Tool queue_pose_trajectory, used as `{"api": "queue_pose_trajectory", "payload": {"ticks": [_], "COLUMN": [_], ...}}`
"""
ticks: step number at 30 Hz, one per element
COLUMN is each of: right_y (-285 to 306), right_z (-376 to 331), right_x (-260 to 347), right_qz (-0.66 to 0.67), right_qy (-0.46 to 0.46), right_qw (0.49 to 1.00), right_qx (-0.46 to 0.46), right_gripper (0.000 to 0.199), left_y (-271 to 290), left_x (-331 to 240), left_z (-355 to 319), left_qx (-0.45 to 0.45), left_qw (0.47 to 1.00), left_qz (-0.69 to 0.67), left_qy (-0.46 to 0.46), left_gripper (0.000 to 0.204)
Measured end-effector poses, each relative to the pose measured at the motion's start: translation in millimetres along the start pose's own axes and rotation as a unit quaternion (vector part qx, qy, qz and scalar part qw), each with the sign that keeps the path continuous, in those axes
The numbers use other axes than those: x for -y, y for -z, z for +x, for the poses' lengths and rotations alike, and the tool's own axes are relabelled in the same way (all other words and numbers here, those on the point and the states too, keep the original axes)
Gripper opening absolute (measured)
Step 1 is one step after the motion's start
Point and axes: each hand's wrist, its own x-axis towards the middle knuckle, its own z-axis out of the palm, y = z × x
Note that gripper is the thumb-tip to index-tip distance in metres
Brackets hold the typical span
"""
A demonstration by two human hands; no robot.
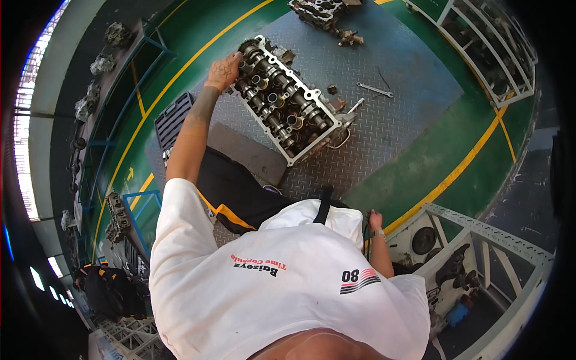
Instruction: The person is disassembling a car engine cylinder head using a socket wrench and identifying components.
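Note:
A metal cylinder head (pixel 281 99) with two camshafts and several round spark plug wells lies aslant on the steel plate in front of me. My left hand (pixel 224 71) reaches out to its far left corner, beside the toothed cam gear (pixel 246 45), with the fingers closed at the edge; the fingertips are partly hidden. Down by my right side is my right hand (pixel 375 221), away from the cylinder head. Its fingers are curled, and what they hold, if anything, cannot be made out. A combination wrench (pixel 375 90) lies to the right of the cylinder head.
A second engine part (pixel 318 11) sits at the plate's far edge. Left of the cylinder head stand an open black tool case (pixel 173 120) and a flat brown board (pixel 245 150). Metal racks with parts flank me: one rack (pixel 486 231) at near right, another (pixel 489 51) at far right.

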Motion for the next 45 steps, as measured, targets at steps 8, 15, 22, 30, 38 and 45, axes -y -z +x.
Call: {"api": "queue_pose_trajectory", "payload": {"ticks": [8, 15, 22, 30, 38, 45], "right_y": [1.0, 11.7, -1.0, -15.2, -10.1, 4.0], "right_z": [-8.8, -32.9, -63.0, -83.2, -87.0, -76.2], "right_x": [-23.3, -56.4, -53.4, -52.8, -81.5, -92.3], "right_qz": [-0.008, -0.074, -0.115, -0.063, -0.093, -0.06], "right_qy": [0.03, 0.018, 0.079, 0.056, 0.073, 0.051], "right_qw": [0.997, 0.993, 0.983, 0.987, 0.981, 0.982], "right_qx": [-0.069, -0.087, -0.119, -0.14, -0.153, -0.169], "right_gripper": [0.029, 0.031, 0.034, 0.039, 0.034, 0.033], "left_y": [2.9, 7.1, 10.8, 11.9, 5.1, 0.0], "left_x": [-4.2, -4.9, -5.8, -2.7, 0.3, 1.9], "left_z": [-9.6, -12.1, -11.9, -10.1, -6.2, -2.5], "left_qx": [-0.108, 0.042, -0.065, -0.062, 0.043, -0.024], "left_qw": [0.993, 0.997, 0.996, 0.998, 0.999, 0.998], "left_qz": [-0.049, -0.034, -0.052, -0.029, 0.004, -0.064], "left_qy": [-0.012, 0.059, -0.004, -0.016, 0.019, -0.001], "left_gripper": [0.02, 0.02, 0.019, 0.023, 0.023, 0.026]}}
